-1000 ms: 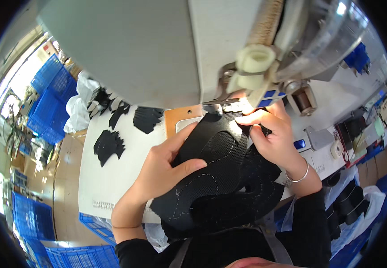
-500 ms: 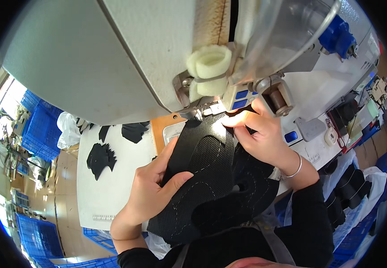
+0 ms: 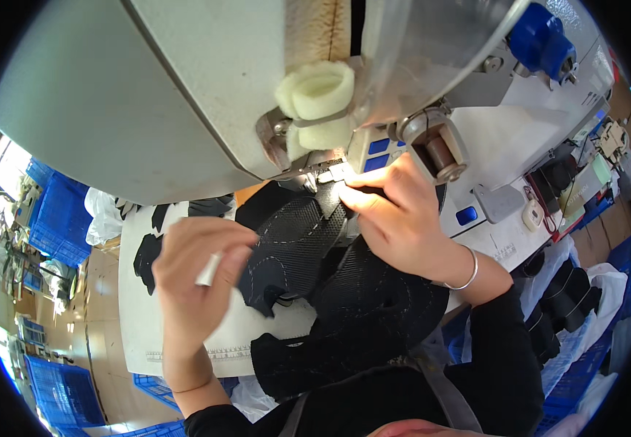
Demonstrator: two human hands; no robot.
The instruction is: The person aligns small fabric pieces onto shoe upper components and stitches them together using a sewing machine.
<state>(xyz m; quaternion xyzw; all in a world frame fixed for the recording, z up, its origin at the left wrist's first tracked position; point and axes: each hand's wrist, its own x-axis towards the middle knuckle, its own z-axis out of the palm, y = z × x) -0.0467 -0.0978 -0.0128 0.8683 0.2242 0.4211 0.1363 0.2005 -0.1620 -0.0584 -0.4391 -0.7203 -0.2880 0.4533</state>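
Observation:
My right hand [image 3: 406,226], with a silver bangle at the wrist, grips the edge of a black mesh fabric piece [image 3: 297,233] close to the needle area of a sewing machine [image 3: 206,80]. Pale dashed stitch lines curve across this piece. Off the fabric's left side hovers my left hand [image 3: 191,269], slightly blurred, its fingers loosely bent and a gap showing between thumb and fingers. It appears to hold nothing. More black stitched fabric [image 3: 373,298] hangs over the table's near edge towards my lap. Machine parts hide the far end of the mesh.
Dark cut pieces [image 3: 146,258] lie on the white table [image 3: 140,320] at left. A brown thread bobbin [image 3: 440,156] is mounted on the machine. Blue crates [image 3: 60,226] stand on the floor at left; a plastic bag [image 3: 614,280] with black bundles sits at right.
My left hand has let go of the black fabric and moved left. The mesh has turned and spread leftward, uncovering part of the table. My right hand has shifted slightly left, still at the fabric.

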